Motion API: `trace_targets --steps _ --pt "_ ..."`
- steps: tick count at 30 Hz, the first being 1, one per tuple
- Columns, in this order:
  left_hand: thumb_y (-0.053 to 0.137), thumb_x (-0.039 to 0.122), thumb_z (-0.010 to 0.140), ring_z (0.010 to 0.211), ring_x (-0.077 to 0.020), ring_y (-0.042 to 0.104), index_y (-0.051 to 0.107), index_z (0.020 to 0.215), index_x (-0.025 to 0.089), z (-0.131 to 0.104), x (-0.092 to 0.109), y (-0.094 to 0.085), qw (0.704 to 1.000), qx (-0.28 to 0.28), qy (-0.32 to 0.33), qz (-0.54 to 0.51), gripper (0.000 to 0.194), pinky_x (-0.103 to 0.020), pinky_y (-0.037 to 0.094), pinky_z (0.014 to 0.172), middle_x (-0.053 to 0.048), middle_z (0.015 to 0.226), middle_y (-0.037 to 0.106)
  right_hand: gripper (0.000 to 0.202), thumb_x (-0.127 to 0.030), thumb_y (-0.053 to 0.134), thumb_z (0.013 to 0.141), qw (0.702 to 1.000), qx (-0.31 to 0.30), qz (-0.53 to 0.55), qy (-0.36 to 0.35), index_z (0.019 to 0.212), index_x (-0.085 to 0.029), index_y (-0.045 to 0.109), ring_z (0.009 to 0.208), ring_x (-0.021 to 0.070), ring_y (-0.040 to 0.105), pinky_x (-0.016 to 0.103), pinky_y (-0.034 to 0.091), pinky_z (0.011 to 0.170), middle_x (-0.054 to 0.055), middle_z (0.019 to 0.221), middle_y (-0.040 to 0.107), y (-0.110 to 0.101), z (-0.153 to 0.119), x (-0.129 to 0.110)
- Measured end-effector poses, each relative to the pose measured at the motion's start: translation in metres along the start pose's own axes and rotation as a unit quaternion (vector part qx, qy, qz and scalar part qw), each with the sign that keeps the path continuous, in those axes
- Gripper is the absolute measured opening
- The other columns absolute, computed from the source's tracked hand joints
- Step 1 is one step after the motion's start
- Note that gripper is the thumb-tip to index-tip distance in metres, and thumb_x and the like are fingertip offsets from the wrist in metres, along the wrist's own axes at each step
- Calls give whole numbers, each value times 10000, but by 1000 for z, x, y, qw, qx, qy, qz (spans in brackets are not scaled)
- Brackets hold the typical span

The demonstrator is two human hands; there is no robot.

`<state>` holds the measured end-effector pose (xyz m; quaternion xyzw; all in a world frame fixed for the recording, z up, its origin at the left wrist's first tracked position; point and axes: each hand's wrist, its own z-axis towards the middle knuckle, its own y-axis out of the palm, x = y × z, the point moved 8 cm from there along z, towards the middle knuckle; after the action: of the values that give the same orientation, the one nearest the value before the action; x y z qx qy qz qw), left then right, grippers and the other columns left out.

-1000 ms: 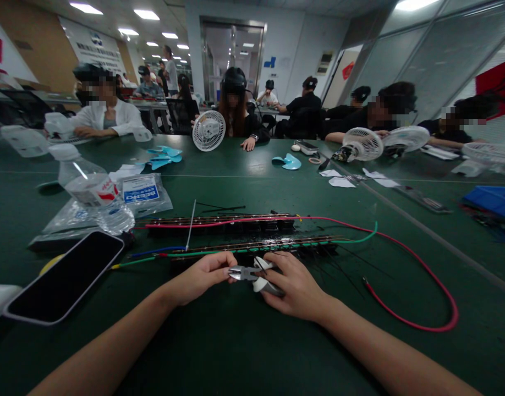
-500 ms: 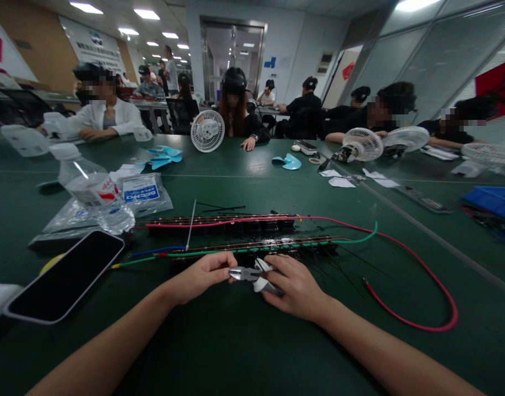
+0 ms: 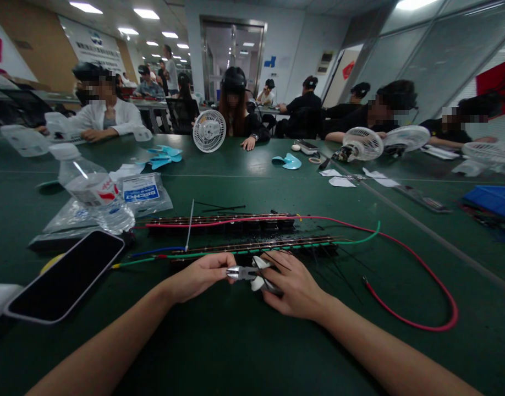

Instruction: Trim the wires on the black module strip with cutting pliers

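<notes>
My right hand (image 3: 296,286) is closed on the pale handles of the pliers (image 3: 242,273), whose metal jaws point left. My left hand (image 3: 203,278) is pinched at the jaw tip; whether it holds something small there is hidden. Just beyond my hands lies a dark strip assembly (image 3: 318,245) with a green wire (image 3: 223,251) along it. A second dark strip (image 3: 261,224) lies behind, with a red wire (image 3: 438,275) curving off to the right. A white cable tie (image 3: 190,225) stands up from the near strip. Thin black ties cross near my right hand.
On the left are a phone (image 3: 66,278), a water bottle (image 3: 95,190) and a plastic bag (image 3: 153,192). Blue fan blades (image 3: 287,161), a fan grille (image 3: 209,131) and a blue tray (image 3: 494,201) lie farther off. Several people sit across the table.
The pliers and my right hand have shifted slightly left. Black ties now cross over my right fingers. The fan grille across the table has moved slightly right.
</notes>
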<state>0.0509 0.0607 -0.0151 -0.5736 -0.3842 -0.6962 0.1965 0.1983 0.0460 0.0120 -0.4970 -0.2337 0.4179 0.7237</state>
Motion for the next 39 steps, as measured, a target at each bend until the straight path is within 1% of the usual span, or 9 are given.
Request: trace_targets --steps 8,12,19,23,33,39 --pt "638 277 831 832 -189 486 610 868 118 -1 -1 -2 999 0 -12 -48 165 -306 339 795 -52 832 558 367 -305 577 789 1000 8 -3 -9 1126 -169 630 1126 300 544 473 457 935 155 1218 584 -2 3 -1" --pt "636 266 831 850 -193 489 610 877 116 -1 -1 -2 999 0 -15 -52 159 -312 337 811 -55 845 563 368 -313 575 797 1000 6 -8 -15 1130 -164 628 1125 300 546 469 458 935 157 1210 590 -1 2 -1" --pt "639 293 845 853 -192 484 605 867 129 -1 -1 -2 999 -4 -17 -35 168 -315 338 818 -48 844 555 328 -329 588 810 1000 19 -18 -14 1101 -187 643 1127 283 552 466 458 943 139 1195 603 -2 0 1" --pt "646 299 841 853 -191 477 602 865 127 -2 -1 -1 999 -5 -14 -40 179 -312 335 816 -49 846 547 321 -318 582 804 999 20 -15 -22 1083 -173 647 1104 291 556 463 473 913 150 1173 604 -3 2 -1" --pt "634 275 838 886 -202 495 609 904 113 -1 -4 -4 997 -7 -23 -79 178 -326 354 829 -66 878 557 382 -286 578 786 1000 11 -16 -17 1140 -149 618 1113 307 539 476 470 896 170 1220 571 -2 3 0" --pt "637 287 843 895 -202 492 605 900 115 -1 -5 -5 997 -9 -26 -75 184 -333 347 847 -62 884 546 360 -299 577 803 1000 9 -12 -18 1133 -164 622 1127 298 538 468 467 904 157 1218 580 -1 3 1"
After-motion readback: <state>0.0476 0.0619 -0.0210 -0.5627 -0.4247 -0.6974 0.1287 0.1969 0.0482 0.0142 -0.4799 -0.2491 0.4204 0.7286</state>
